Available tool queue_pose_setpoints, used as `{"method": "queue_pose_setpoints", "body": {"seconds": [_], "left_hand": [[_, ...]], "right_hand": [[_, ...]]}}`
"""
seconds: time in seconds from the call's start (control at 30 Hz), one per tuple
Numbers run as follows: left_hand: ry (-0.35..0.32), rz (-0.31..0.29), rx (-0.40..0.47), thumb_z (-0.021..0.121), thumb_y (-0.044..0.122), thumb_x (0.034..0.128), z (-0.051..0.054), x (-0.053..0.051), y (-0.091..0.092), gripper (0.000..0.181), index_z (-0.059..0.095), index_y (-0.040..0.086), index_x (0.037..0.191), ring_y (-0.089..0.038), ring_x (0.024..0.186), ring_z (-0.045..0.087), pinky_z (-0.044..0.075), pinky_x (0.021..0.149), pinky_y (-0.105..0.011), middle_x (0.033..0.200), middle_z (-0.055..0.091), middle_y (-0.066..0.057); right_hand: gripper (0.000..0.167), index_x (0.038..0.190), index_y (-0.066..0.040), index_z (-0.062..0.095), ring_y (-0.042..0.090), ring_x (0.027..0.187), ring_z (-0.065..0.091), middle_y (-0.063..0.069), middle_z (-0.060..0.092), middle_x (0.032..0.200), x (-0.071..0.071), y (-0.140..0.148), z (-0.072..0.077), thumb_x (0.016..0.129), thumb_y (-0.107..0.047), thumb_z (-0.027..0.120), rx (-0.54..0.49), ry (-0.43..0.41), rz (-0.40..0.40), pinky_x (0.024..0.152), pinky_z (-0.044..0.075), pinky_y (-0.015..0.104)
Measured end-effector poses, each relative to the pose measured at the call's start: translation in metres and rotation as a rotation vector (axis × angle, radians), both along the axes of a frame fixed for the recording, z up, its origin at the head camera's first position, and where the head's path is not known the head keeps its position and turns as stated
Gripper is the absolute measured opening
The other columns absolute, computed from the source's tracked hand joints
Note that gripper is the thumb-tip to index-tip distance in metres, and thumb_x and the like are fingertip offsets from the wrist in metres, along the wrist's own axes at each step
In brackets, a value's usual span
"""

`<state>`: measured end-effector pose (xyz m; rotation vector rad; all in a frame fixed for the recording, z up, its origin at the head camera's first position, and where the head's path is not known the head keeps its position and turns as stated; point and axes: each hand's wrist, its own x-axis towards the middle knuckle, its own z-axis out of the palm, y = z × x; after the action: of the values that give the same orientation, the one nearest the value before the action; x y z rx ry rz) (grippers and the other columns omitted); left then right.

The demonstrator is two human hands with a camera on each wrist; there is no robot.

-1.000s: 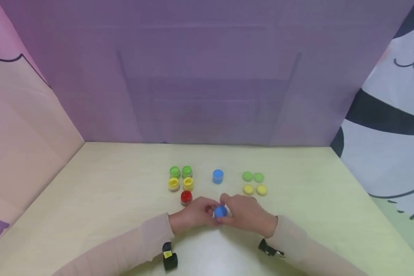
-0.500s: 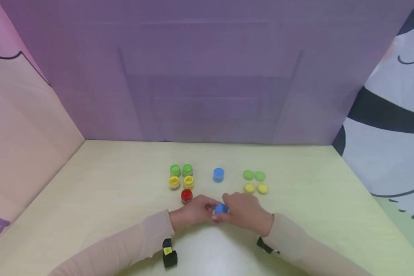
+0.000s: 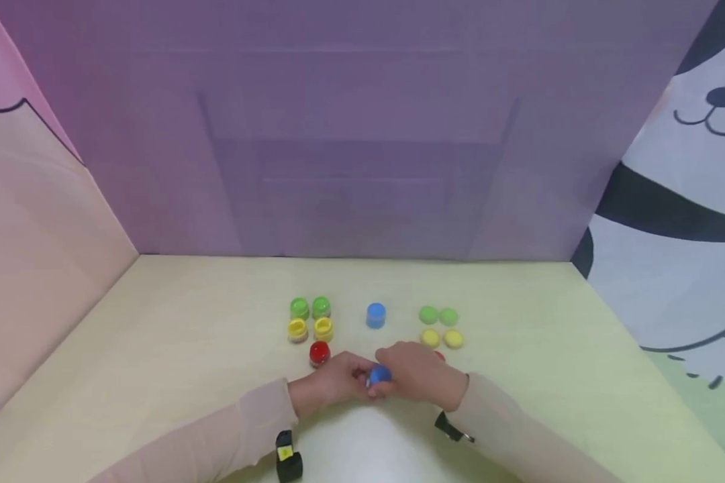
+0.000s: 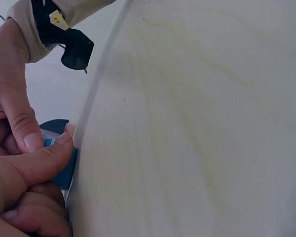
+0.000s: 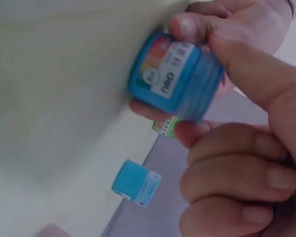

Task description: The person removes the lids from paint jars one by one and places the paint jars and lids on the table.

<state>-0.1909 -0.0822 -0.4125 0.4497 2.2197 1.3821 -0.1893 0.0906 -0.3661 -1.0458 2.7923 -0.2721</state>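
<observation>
A small blue paint jar with a printed label is between the two hands, above the near middle of the table. The left hand grips its labelled body. The right hand pinches the lid with thumb and forefinger, its other fingers curled in. In the right wrist view the jar lies on its side; in the left wrist view, fingers hide most of the blue jar. Just left of the left hand stands a red jar. Behind the hands is a second blue jar.
Two green jars and two yellow jars stand at the left on the pale table. Two green discs and two yellow discs lie at the right. A red edge peeks out behind the right hand.
The right hand's fingers have shifted and turned slightly about the blue jar's top. A red edge now shows behind that hand. The whole head view has moved slightly.
</observation>
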Motion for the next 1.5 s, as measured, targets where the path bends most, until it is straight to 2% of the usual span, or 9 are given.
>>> {"method": "queue_pose_setpoints", "body": {"seconds": [0.2, 0.37, 0.5, 0.73, 0.9, 1.23, 1.4, 1.5], "left_hand": [[0.022, -0.018, 0.002, 0.073, 0.009, 0.0804, 0.002, -0.001, 0.000, 0.018, 0.073, 0.011, 0.099, -0.010, 0.082, 0.053, 0.043, 0.079, -0.027, 0.092, 0.069, 0.002], [0.028, -0.005, 0.010, 0.074, 0.008, 0.0787, 0.004, -0.001, -0.002, 0.018, 0.072, 0.008, 0.096, -0.010, 0.076, 0.049, 0.041, 0.070, -0.024, 0.082, 0.065, 0.002], [0.031, -0.006, 0.026, 0.074, 0.008, 0.0786, 0.003, -0.001, -0.001, 0.017, 0.072, 0.007, 0.095, -0.010, 0.074, 0.048, 0.040, 0.068, -0.023, 0.079, 0.064, 0.003], [0.001, 0.015, 0.014, 0.074, 0.008, 0.0791, 0.001, 0.000, -0.002, 0.017, 0.072, 0.006, 0.096, -0.010, 0.068, 0.043, 0.034, 0.061, -0.022, 0.067, 0.051, 0.004], [0.011, 0.000, 0.011, 0.073, 0.007, 0.0791, 0.002, -0.001, -0.003, 0.016, 0.071, 0.005, 0.094, -0.011, 0.067, 0.043, 0.035, 0.061, -0.023, 0.064, 0.048, 0.003], [-0.031, 0.003, 0.038, 0.075, 0.005, 0.0769, 0.003, 0.000, -0.004, 0.025, 0.070, 0.004, 0.102, -0.010, 0.070, 0.047, 0.037, 0.064, -0.022, 0.073, 0.058, 0.002], [-0.036, 0.011, 0.032, 0.075, 0.006, 0.0768, 0.003, 0.002, -0.003, 0.027, 0.070, 0.005, 0.103, -0.010, 0.077, 0.053, 0.043, 0.073, -0.022, 0.091, 0.069, -0.001], [-0.026, 0.000, 0.031, 0.075, 0.008, 0.0770, 0.005, 0.002, -0.002, 0.025, 0.070, 0.005, 0.101, -0.010, 0.080, 0.055, 0.046, 0.079, -0.025, 0.095, 0.070, -0.003]], "right_hand": [[0.033, 0.075, -0.014, 0.055, 0.009, 0.058, 0.045, -0.006, 0.050, 0.065, -0.002, -0.005, 0.008, 0.076, -0.040, 0.075, 0.039, -0.021, -0.004, 0.053, 0.039, 0.023], [0.032, 0.076, -0.014, 0.055, 0.008, 0.060, 0.045, -0.007, 0.050, 0.066, -0.005, -0.007, 0.012, 0.076, -0.038, 0.076, 0.031, -0.067, 0.009, 0.055, 0.039, 0.022], [0.030, 0.077, -0.014, 0.056, 0.008, 0.061, 0.045, -0.008, 0.051, 0.068, -0.007, -0.008, 0.015, 0.076, -0.037, 0.076, 0.053, -0.108, 0.009, 0.057, 0.039, 0.022], [0.028, 0.082, -0.015, 0.059, 0.008, 0.067, 0.051, -0.006, 0.058, 0.075, -0.007, -0.011, 0.016, 0.075, -0.036, 0.077, 0.072, -0.116, 0.033, 0.064, 0.043, 0.023], [0.027, 0.085, -0.016, 0.061, 0.007, 0.069, 0.052, -0.008, 0.059, 0.076, -0.010, -0.012, 0.015, 0.075, -0.034, 0.077, 0.098, -0.137, 0.043, 0.065, 0.044, 0.023], [0.025, 0.086, -0.018, 0.060, 0.005, 0.066, 0.049, -0.010, 0.057, 0.074, -0.013, -0.014, 0.017, 0.075, -0.032, 0.077, 0.145, -0.143, 0.096, 0.065, 0.043, 0.022], [0.021, 0.086, -0.018, 0.060, 0.006, 0.061, 0.045, -0.010, 0.052, 0.069, -0.011, -0.018, 0.019, 0.078, -0.028, 0.076, 0.215, -0.084, 0.152, 0.061, 0.041, 0.021], [0.019, 0.086, -0.018, 0.059, 0.007, 0.059, 0.041, -0.010, 0.049, 0.066, -0.011, -0.018, 0.020, 0.078, -0.024, 0.075, 0.249, -0.051, 0.173, 0.059, 0.039, 0.021]]}}
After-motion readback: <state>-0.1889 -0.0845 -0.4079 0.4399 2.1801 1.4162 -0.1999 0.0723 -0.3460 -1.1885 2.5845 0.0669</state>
